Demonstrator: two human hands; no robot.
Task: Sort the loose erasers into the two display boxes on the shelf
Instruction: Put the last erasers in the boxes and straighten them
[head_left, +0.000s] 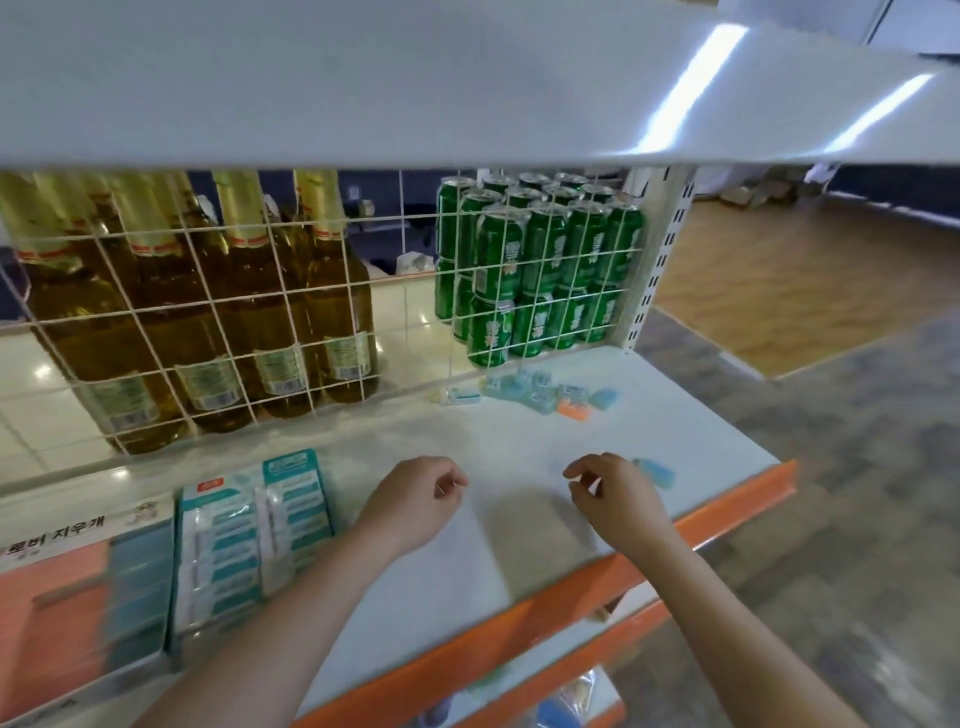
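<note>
Erasers (540, 391) are lying loose at the back right of the shelf (519, 519), one blue eraser (655, 472) sitting just beyond the right hand (615, 496). Both display boxes (156, 571) are already looking well filled. Left hand (415, 501) and right are hovering loosely curled, holding nothing visible.

This is a shop. A white metal shelf (519, 467) with an orange front edge holds things to sell. Behind a wire grid (218, 322) stand rows of glass bottles (234, 291) and stacked green cans (540, 270). Display boxes (156, 561) sit in front.
</note>
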